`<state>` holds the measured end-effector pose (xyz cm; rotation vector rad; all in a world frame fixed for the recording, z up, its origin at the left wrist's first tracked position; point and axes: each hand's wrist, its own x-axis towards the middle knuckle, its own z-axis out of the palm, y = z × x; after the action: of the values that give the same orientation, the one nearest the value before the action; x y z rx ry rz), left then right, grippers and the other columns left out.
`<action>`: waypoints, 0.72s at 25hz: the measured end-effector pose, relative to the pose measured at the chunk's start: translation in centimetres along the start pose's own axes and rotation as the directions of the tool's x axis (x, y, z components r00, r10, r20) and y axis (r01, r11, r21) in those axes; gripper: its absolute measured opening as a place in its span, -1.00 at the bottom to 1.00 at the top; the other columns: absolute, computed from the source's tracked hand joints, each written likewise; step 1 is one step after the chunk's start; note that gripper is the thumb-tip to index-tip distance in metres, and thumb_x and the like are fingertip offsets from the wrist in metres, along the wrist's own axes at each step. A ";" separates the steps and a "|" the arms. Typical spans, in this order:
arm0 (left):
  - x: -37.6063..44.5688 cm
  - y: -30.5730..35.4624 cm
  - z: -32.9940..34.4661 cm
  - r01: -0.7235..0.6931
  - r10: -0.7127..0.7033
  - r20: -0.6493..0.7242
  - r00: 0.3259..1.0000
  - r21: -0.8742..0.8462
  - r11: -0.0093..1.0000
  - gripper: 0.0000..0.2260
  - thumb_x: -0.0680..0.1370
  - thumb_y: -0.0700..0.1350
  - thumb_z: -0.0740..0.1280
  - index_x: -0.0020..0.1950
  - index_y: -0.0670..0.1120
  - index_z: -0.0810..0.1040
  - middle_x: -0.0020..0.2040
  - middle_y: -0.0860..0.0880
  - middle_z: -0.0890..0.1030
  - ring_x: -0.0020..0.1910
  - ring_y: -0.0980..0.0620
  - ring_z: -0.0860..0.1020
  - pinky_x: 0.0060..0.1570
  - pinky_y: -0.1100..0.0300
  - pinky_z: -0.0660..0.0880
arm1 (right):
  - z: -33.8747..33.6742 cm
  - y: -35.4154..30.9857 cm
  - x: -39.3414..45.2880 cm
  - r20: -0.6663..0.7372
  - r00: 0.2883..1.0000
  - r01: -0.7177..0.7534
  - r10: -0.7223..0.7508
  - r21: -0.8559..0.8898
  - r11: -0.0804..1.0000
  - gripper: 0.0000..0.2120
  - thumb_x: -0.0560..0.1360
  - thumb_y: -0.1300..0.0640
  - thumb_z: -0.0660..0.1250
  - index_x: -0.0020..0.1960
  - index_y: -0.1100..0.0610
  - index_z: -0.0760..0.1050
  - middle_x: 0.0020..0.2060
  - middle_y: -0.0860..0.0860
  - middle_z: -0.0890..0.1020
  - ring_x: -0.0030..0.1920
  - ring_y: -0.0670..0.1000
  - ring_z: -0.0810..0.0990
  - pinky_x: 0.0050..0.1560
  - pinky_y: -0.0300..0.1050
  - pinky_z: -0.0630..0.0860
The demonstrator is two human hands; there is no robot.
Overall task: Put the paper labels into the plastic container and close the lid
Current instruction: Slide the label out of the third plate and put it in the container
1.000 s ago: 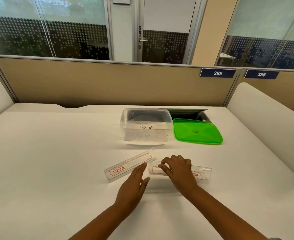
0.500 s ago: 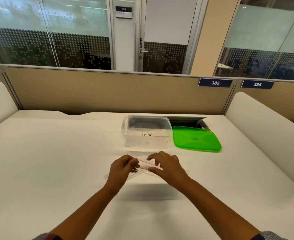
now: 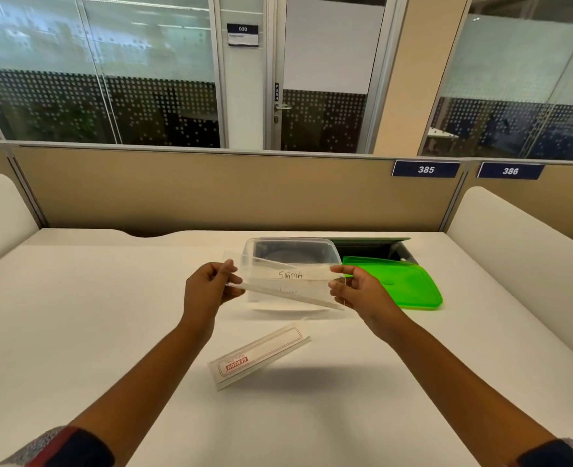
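Observation:
A clear plastic container (image 3: 290,251) marked "SIGMA" stands open on the white desk, and its green lid (image 3: 403,284) lies flat to its right. In the air just in front of the container I hold a pack of paper labels (image 3: 288,291) in a clear sleeve. My left hand (image 3: 207,288) pinches its left end and my right hand (image 3: 359,291) pinches its right end. A second label pack (image 3: 259,357) with red print lies on the desk below my hands.
A dark cable hatch (image 3: 369,247) stands open behind the lid. A beige partition (image 3: 211,190) runs along the back of the white desk (image 3: 76,332), with rounded white dividers (image 3: 520,237) at both sides.
Both hands have lifted one label pack off the desk and carried it forward, up to the container's front. The other pack stays on the desk.

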<state>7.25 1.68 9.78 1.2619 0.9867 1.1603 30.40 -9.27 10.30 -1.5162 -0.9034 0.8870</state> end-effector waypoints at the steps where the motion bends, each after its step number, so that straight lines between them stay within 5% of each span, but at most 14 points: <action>1: 0.7 0.2 0.2 0.016 -0.016 -0.006 1.000 -0.014 1.000 -0.83 0.56 -0.09 0.26 -0.18 -0.09 0.56 -0.29 -0.09 0.61 -0.35 0.01 0.59 -0.28 0.27 0.64 | 0.1 -0.1 0.5 -0.030 1.000 -0.005 0.007 0.058 0.998 -0.75 0.49 0.28 0.33 0.16 0.15 0.46 -0.21 0.03 0.61 -0.16 -0.02 0.61 -0.06 -0.18 0.54; 7: 4.7 0.9 2.1 0.196 -0.193 0.057 0.980 -0.069 0.978 -0.76 0.56 -0.09 0.27 -0.26 -0.19 0.51 -0.36 -0.13 0.53 -0.53 0.13 0.57 -0.20 0.11 0.65 | 0.4 -0.8 3.6 -0.271 0.962 0.074 -0.022 0.185 0.980 -0.89 0.50 0.14 0.34 -0.01 0.03 0.42 -0.18 0.02 0.64 -0.16 -0.13 0.61 -0.27 -0.24 0.39; 11: 7.7 1.1 3.6 0.311 -0.308 0.044 0.950 -0.162 0.936 -0.77 0.57 -0.12 0.25 -0.24 -0.21 0.49 -0.32 -0.13 0.52 -0.41 0.03 0.55 -0.17 0.08 0.64 | 0.1 -1.4 6.5 -0.315 0.949 0.114 -0.012 0.309 0.944 -0.87 0.49 0.16 0.35 -0.15 0.01 0.42 -0.14 0.05 0.65 -0.14 -0.09 0.59 -0.14 -0.17 0.42; 15: 10.6 0.9 5.2 0.390 -0.394 0.011 0.919 -0.166 0.906 -0.78 0.59 -0.16 0.22 -0.21 -0.25 0.46 -0.29 -0.16 0.50 -0.34 -0.01 0.51 0.03 -0.02 0.54 | 0.3 -1.1 9.7 -0.314 0.946 0.149 -0.085 0.187 0.971 -0.81 0.50 0.28 0.32 -0.18 0.02 0.43 -0.09 0.14 0.61 -0.14 -0.02 0.55 0.02 -0.07 0.47; 18: 12.3 0.1 6.3 0.389 -0.390 0.016 0.921 -0.122 0.913 -0.85 0.59 -0.20 0.21 0.01 -0.29 0.46 -0.25 -0.18 0.51 -0.26 -0.05 0.54 0.08 0.03 0.52 | 0.2 -0.2 12.3 -0.363 0.930 0.099 -0.060 0.087 0.991 -0.84 0.49 0.29 0.34 -0.16 0.08 0.42 -0.15 0.16 0.59 -0.23 0.00 0.53 -0.02 -0.02 0.51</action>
<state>15.55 12.61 11.23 0.9080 1.0967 0.8980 35.49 1.94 9.75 -1.4782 -0.6345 0.5618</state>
